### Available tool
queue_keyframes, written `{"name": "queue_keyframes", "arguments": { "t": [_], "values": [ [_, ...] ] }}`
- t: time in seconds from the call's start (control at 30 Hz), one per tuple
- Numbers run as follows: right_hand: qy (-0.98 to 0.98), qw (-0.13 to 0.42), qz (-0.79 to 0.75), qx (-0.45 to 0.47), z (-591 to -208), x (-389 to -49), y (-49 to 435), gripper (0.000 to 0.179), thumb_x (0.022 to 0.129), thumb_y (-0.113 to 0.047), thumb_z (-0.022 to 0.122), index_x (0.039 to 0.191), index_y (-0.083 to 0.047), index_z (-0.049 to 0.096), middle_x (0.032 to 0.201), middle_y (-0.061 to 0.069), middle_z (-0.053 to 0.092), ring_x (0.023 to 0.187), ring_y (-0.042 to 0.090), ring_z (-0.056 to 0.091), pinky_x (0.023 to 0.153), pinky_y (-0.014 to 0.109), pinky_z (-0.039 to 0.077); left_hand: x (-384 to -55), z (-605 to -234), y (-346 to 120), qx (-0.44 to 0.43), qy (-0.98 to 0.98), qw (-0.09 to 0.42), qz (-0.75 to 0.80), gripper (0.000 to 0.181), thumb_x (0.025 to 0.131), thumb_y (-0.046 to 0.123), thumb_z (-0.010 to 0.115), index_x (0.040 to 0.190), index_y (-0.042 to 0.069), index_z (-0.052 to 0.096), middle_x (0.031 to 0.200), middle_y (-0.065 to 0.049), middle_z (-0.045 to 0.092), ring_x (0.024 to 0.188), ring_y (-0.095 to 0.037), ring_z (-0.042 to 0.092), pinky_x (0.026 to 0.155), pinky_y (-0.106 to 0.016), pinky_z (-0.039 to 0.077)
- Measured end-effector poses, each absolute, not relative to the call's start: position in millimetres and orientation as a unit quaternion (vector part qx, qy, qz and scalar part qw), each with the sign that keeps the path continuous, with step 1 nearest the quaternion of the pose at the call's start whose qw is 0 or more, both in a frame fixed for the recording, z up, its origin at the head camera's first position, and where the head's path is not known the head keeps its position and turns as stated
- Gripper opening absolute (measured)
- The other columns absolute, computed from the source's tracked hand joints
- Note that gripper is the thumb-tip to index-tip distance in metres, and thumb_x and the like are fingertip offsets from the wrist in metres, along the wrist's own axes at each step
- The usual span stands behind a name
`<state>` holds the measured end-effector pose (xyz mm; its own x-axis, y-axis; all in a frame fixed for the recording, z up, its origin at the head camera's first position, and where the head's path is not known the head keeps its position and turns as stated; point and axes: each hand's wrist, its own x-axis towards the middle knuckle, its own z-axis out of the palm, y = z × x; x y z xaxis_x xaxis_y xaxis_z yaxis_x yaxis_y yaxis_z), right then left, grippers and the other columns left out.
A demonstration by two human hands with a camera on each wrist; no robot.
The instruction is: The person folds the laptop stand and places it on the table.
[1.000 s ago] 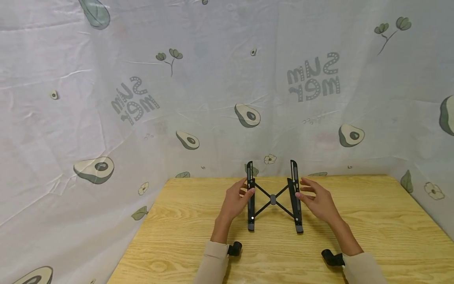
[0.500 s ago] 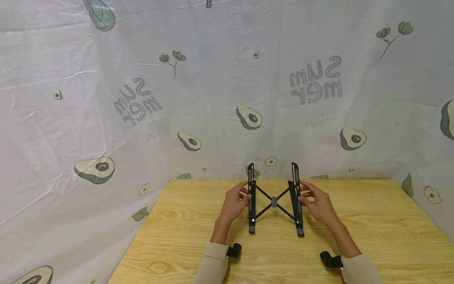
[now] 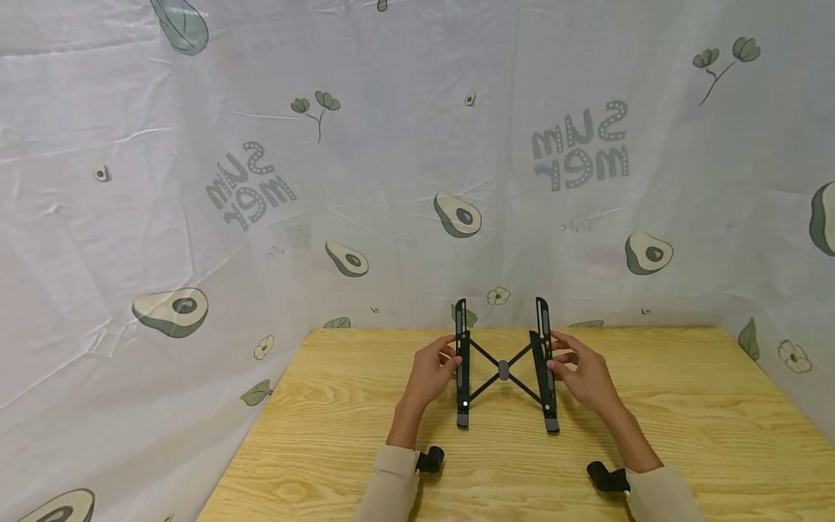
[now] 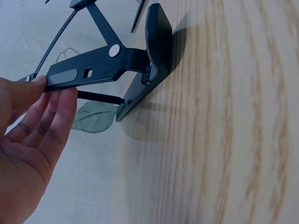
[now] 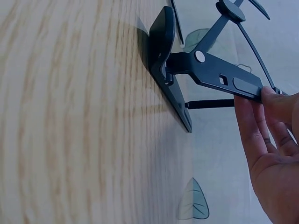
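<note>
A black folding laptop stand (image 3: 503, 370) stands unfolded on the wooden table, its two side rails joined by an X-shaped brace. My left hand (image 3: 431, 370) pinches the left rail (image 4: 84, 70) between thumb and fingertips, as the left wrist view shows close up. On the other side, my right hand (image 3: 583, 371) pinches the right rail (image 5: 229, 77) in the same way. Both upper rails slope up away from the base bars, with a prop strut (image 5: 210, 103) beneath. Lips at the near ends turn upward.
The pale wooden table (image 3: 313, 464) reaches back to a whitish curtain (image 3: 391, 145) printed with avocados and leaves. Black wrist mounts (image 3: 430, 460) stick out from both beige sleeves (image 3: 390, 478).
The right thumb and fingers have closed in onto the right rail, and the left thumb has shifted slightly outward on its rail. The stand stays in place; the head view has shifted slightly.
</note>
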<state>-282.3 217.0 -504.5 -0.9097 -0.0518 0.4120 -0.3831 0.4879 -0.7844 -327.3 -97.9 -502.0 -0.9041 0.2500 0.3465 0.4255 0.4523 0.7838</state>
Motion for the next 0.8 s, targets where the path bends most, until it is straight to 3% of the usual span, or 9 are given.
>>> {"name": "queue_keyframes", "arguments": {
  "t": [0.27, 0.43, 0.57, 0.8],
  "values": [
    [-0.842, 0.166, 0.497, 0.125, -508.4, -286.0, 216.8, 0.061, 0.098, 0.009, 0.070, 0.156, 0.002, 0.051, 0.133, 0.030, 0.064, 0.100, 0.032, 0.077, 0.071, 0.025, 0.065, -328.2, -501.2, -97.4, -0.185, -0.833, 0.074, -0.516, 0.051, 0.103, 0.001, 0.070, 0.152, 0.007, 0.059, 0.110, -0.019, 0.071, 0.081, -0.019, 0.072, 0.070, -0.037, 0.068],
    [-0.839, 0.168, 0.503, 0.124, -510.1, -289.9, 217.7, 0.062, 0.098, 0.010, 0.070, 0.156, 0.000, 0.052, 0.133, 0.029, 0.065, 0.097, 0.016, 0.076, 0.071, 0.024, 0.065, -329.9, -501.3, -95.5, -0.181, -0.828, 0.082, -0.525, 0.052, 0.101, -0.001, 0.071, 0.151, 0.006, 0.061, 0.109, -0.020, 0.072, 0.081, -0.021, 0.074, 0.067, -0.031, 0.066],
    [-0.839, 0.169, 0.504, 0.115, -509.6, -291.2, 217.1, 0.062, 0.098, 0.009, 0.071, 0.156, -0.001, 0.052, 0.133, 0.029, 0.065, 0.098, 0.021, 0.077, 0.071, 0.025, 0.065, -330.6, -502.2, -92.7, -0.177, -0.821, 0.093, -0.535, 0.052, 0.100, -0.003, 0.072, 0.150, 0.004, 0.062, 0.107, -0.021, 0.073, 0.080, -0.021, 0.074, 0.065, -0.026, 0.065],
    [-0.839, 0.167, 0.506, 0.104, -509.5, -290.0, 215.0, 0.063, 0.097, 0.009, 0.072, 0.157, -0.002, 0.053, 0.133, 0.029, 0.065, 0.099, 0.029, 0.077, 0.070, 0.026, 0.065, -328.9, -502.2, -89.9, -0.168, -0.817, 0.103, -0.542, 0.052, 0.098, -0.004, 0.074, 0.148, 0.006, 0.065, 0.104, -0.021, 0.073, 0.077, -0.023, 0.075, 0.063, -0.029, 0.065]
  ]
}}
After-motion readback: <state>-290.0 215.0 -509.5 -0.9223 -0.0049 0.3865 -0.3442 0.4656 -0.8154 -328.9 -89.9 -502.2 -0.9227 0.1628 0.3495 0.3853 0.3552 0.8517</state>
